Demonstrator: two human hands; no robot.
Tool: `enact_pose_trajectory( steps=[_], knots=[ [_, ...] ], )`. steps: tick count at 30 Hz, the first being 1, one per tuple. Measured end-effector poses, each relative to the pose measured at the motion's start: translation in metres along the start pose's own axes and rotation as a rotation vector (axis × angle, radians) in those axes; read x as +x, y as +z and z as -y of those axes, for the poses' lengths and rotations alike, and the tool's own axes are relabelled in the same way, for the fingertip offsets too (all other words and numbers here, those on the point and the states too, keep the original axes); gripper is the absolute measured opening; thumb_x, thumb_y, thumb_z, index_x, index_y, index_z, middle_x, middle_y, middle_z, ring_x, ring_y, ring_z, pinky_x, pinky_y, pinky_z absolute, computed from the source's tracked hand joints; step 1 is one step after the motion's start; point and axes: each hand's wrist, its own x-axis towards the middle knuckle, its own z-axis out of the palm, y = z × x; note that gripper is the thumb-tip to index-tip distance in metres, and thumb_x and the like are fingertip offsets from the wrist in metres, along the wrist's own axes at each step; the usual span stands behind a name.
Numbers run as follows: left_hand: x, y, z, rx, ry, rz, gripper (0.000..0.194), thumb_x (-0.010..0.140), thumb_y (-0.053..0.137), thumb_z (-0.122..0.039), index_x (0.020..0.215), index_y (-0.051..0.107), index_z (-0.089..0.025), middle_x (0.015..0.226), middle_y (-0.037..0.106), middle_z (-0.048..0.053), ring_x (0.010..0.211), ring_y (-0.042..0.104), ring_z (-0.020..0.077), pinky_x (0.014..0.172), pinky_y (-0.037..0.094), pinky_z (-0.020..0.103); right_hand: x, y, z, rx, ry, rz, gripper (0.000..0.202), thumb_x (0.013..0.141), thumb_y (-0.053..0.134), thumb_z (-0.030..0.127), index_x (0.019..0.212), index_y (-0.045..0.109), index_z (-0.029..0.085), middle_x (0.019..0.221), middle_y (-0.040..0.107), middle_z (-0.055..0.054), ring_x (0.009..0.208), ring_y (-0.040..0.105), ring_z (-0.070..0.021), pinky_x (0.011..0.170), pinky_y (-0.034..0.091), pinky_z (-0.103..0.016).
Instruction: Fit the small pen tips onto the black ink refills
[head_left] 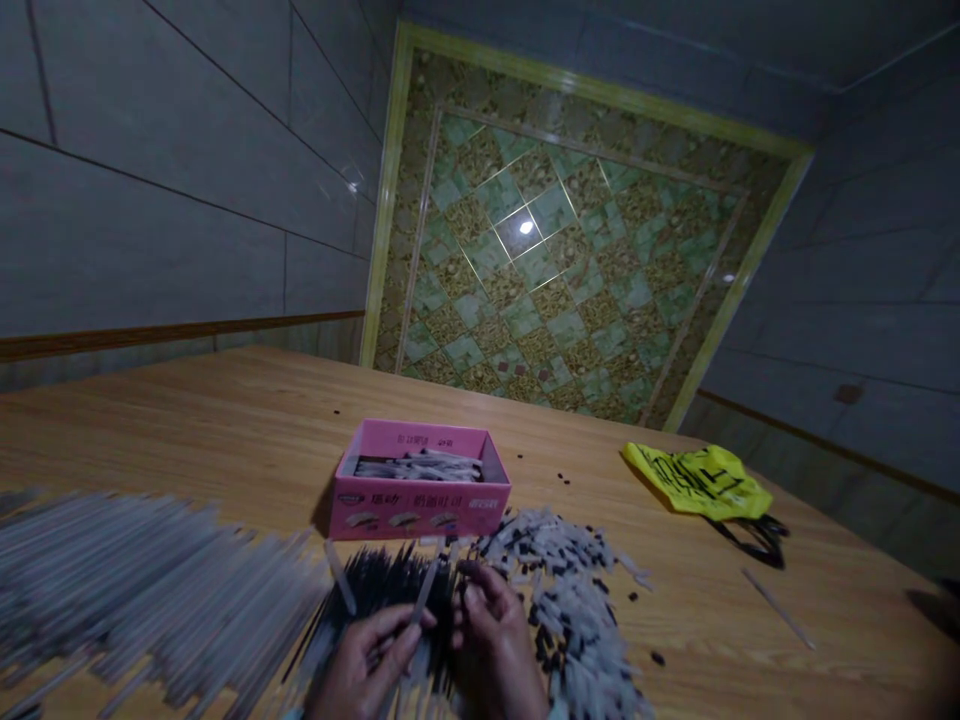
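The fingers of the left hand [367, 655] pinch 1 translucent tube [426, 588] near its lower part, leaving the upper end free. The fingers of the right hand [493, 632], just beside it, curl in toward the thumb; I cannot tell whether they grip anything. For good handling, a light pinch would seem best, since the tube looks slender and might flex or slip; the right fingertips should work in line with it, not push sideways. Its long axis slants up from the left fingers, leaning slightly right, so the free end points away from the wearer toward the pink box [420, 515] beyond the fingers. Dark sticks [367, 578] lie beneath and ahead of the fingers, loose tubes [142, 590] to their left, and short pieces [589, 630] to their right on the tabletop [247, 420].
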Motion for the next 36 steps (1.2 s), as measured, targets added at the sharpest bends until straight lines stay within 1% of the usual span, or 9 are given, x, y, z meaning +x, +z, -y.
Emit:
enact_pose_trajectory(
  steps=[8, 15, 20, 23, 27, 29, 30, 33, 36],
  knots=[
    [0.003, -0.006, 0.007, 0.02, 0.017, 0.018, 0.029, 0.066, 0.063, -0.043, 0.08, 0.072, -0.019, 0.058, 0.062, 0.003, 0.056, 0.054, 0.0167, 0.056, 0.045, 0.026, -0.005, 0.003, 0.001, -0.008, 0.019, 0.036, 0.036, 0.066, 0.074, 0.028, 0.098, 0.062, 0.014, 0.065, 0.06, -0.001, 0.054, 0.052, -0.0085, 0.045, 0.039, -0.017],
    [0.004, -0.006, 0.007, -0.09, -0.004, -0.044, 0.029, 0.066, 0.064, -0.041, 0.08, 0.069, -0.017, 0.054, 0.056, 0.0, 0.055, 0.053, 0.0135, 0.054, 0.044, 0.023, -0.009, 0.007, -0.002, 0.035, 0.023, 0.065, 0.041, 0.058, 0.079, 0.028, 0.093, 0.063, 0.014, 0.069, 0.061, -0.002, 0.056, 0.054, -0.0093, 0.046, 0.039, -0.017],
    [0.007, -0.01, 0.012, -0.403, -0.125, -0.129, 0.025, 0.07, 0.063, -0.036, 0.086, 0.061, -0.018, 0.062, 0.059, -0.002, 0.045, 0.048, 0.0065, 0.042, 0.038, 0.018, -0.01, 0.004, -0.006, 0.017, 0.03, 0.035, 0.041, 0.057, 0.08, 0.027, 0.092, 0.064, 0.014, 0.07, 0.062, -0.003, 0.057, 0.054, -0.01, 0.045, 0.039, -0.018],
    [0.012, -0.014, 0.013, -0.591, -0.161, -0.236, 0.025, 0.066, 0.069, -0.031, 0.083, 0.059, -0.016, 0.067, 0.063, 0.0, 0.052, 0.054, 0.0078, 0.046, 0.043, 0.018, -0.008, 0.002, -0.01, -0.02, 0.047, 0.008, 0.038, 0.06, 0.078, 0.029, 0.092, 0.064, 0.013, 0.07, 0.063, -0.004, 0.056, 0.053, -0.0094, 0.045, 0.038, -0.018],
    [0.015, -0.018, 0.012, -0.665, -0.171, -0.317, 0.029, 0.061, 0.074, -0.024, 0.083, 0.059, -0.014, 0.068, 0.066, 0.001, 0.054, 0.057, 0.0089, 0.048, 0.046, 0.017, -0.005, -0.003, -0.015, -0.114, 0.068, -0.002, 0.038, 0.062, 0.075, 0.034, 0.091, 0.063, 0.011, 0.067, 0.062, -0.004, 0.052, 0.051, -0.0097, 0.045, 0.038, -0.02],
    [0.016, -0.018, 0.012, -0.677, -0.183, -0.33, 0.029, 0.06, 0.074, -0.022, 0.083, 0.059, -0.014, 0.067, 0.066, 0.001, 0.053, 0.057, 0.0087, 0.047, 0.046, 0.017, -0.005, -0.006, -0.014, -0.305, 0.012, -0.019, 0.034, 0.065, 0.071, 0.035, 0.089, 0.063, 0.013, 0.067, 0.062, -0.004, 0.053, 0.053, -0.0122, 0.048, 0.039, -0.023],
    [0.015, -0.018, 0.011, -0.681, -0.188, -0.329, 0.029, 0.06, 0.074, -0.022, 0.083, 0.059, -0.014, 0.067, 0.066, 0.001, 0.052, 0.057, 0.0086, 0.045, 0.046, 0.017, -0.006, -0.008, -0.012, -0.475, -0.043, -0.029, 0.028, 0.066, 0.068, 0.033, 0.087, 0.063, 0.014, 0.069, 0.063, -0.005, 0.057, 0.055, -0.0145, 0.052, 0.041, -0.026],
    [0.015, -0.018, 0.01, -0.69, -0.191, -0.328, 0.028, 0.06, 0.074, -0.021, 0.083, 0.059, -0.014, 0.066, 0.066, 0.001, 0.05, 0.057, 0.0086, 0.044, 0.046, 0.017, -0.008, -0.011, 0.0, -1.146, -0.219, -0.084, 0.014, 0.07, 0.059, 0.022, 0.082, 0.065, 0.018, 0.077, 0.065, -0.006, 0.075, 0.058, -0.0202, 0.066, 0.039, -0.029],
    [0.016, -0.019, 0.009, -0.701, -0.187, -0.35, 0.03, 0.059, 0.075, -0.021, 0.083, 0.059, -0.014, 0.066, 0.066, 0.001, 0.05, 0.057, 0.0083, 0.043, 0.045, 0.017, -0.01, -0.012, 0.014, -1.641, -0.255, -0.148, 0.014, 0.074, 0.05, 0.017, 0.079, 0.063, 0.021, 0.077, 0.065, -0.004, 0.075, 0.059, -0.0203, 0.063, 0.035, -0.027]
  ],
)
